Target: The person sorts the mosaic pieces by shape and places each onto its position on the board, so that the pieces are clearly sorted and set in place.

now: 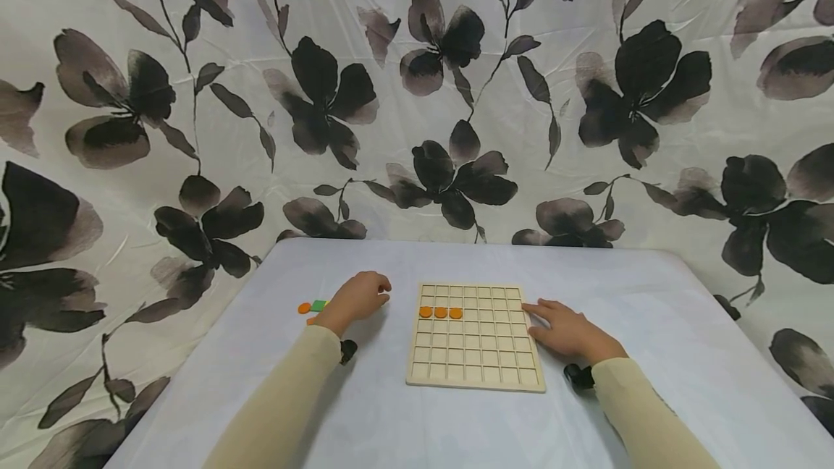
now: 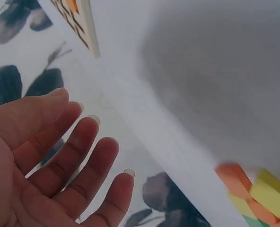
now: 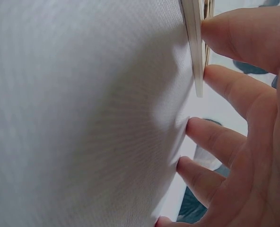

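Note:
A wooden grid board [image 1: 477, 339] lies flat on the white table. Three orange discs [image 1: 441, 313] sit side by side in one of its upper rows, starting at the left edge. My left hand [image 1: 357, 300] hovers over the table left of the board, its fingers loosely bent and nothing between them, as the left wrist view shows. On the board's right edge rest the thumb and index fingertip of my right hand [image 1: 568, 328]. Its other fingertips [image 3: 193, 125] touch the tabletop beside the board, spread and fairly straight.
Left of my left hand lie small coloured pieces, among them an orange disc [image 1: 304, 308] and a green square [image 1: 318, 305]; the hand partly hides the group. In the left wrist view, yellow blocks [image 2: 271, 193] and orange ones show. A floral cloth [image 1: 436, 114] hangs behind the table [image 1: 469, 429].

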`<state>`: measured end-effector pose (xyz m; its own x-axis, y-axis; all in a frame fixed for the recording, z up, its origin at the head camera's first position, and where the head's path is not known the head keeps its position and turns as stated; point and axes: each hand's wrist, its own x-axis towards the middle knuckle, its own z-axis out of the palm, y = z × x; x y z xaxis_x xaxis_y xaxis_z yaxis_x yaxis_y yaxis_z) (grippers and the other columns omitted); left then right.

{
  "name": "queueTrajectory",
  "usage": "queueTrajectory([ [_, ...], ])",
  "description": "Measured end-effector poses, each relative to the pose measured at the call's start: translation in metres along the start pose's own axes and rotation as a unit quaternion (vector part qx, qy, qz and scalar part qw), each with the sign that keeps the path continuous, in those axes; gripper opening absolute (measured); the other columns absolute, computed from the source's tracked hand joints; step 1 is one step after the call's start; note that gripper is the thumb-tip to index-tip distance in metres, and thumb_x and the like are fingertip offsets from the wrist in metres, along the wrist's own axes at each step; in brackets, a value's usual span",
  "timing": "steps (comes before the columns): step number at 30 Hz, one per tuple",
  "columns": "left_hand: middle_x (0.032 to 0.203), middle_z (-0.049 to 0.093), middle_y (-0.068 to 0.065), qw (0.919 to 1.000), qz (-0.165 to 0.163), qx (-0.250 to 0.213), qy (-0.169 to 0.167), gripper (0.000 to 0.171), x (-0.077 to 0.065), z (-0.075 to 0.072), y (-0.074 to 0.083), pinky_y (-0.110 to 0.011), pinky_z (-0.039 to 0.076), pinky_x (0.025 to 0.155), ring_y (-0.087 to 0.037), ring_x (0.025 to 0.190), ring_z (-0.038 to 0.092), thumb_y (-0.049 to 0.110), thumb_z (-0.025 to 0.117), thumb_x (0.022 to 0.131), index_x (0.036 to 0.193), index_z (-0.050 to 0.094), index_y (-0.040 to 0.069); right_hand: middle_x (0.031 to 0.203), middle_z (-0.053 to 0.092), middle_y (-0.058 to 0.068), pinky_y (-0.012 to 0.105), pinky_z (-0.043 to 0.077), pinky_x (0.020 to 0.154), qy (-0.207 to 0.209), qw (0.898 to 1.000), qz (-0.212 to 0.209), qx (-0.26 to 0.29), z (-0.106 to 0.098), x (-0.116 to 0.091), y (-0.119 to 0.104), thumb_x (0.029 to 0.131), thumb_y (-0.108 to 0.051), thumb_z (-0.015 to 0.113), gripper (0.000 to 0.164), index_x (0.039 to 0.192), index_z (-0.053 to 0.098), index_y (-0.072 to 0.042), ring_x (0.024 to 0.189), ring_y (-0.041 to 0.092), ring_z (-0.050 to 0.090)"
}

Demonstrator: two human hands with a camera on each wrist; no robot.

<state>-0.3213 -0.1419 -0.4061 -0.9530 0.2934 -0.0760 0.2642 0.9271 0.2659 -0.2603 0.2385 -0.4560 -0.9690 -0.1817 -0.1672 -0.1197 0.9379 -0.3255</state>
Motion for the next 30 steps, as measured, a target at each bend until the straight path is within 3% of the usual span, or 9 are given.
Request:
queueTrajectory([
  [13,0.112,0.067,-0.01,0.9996,0.004,-0.02,0.021,0.023,-0.009,-0.003,-0.044,-0.045,0.048,0.095,-0.026,0.106,0.06,0.016,0.06,0.094,0.113,0.068,0.006,0.154,0.032,0.022,0.075,0.019,0.104,-0.007,1.0,0.005,0.002,-0.001,-0.002,-0.002,0.096,-0.038,0.051,0.056,0.148,0.041,-0.019,0.141,0.046,0.027],
  [22,0.119,0.062,-0.011,0.9923,-0.085,-0.089,-0.016,0.029,-0.02,-0.013,-0.066,-0.043,0.053,0.089,-0.023,0.093,0.056,0.018,0.056,0.097,0.124,0.062,0.006,0.154,0.031,0.022,0.075,0.019,0.105,-0.008,1.0,0.007,0.004,-0.004,0.0,-0.003,0.096,-0.039,0.051,0.057,0.148,0.04,-0.019,0.142,0.046,0.026],
  [30,0.119,0.062,-0.015,0.9912,-0.11,-0.069,-0.025,0.029,-0.028,-0.018,-0.083,-0.046,0.051,0.092,-0.025,0.094,0.057,0.012,0.052,0.096,0.122,0.062,0.003,0.154,0.031,0.022,0.075,0.018,0.104,-0.009,1.0,0.009,0.001,-0.001,0.002,0.0,0.096,-0.038,0.051,0.056,0.148,0.04,-0.02,0.142,0.046,0.026],
])
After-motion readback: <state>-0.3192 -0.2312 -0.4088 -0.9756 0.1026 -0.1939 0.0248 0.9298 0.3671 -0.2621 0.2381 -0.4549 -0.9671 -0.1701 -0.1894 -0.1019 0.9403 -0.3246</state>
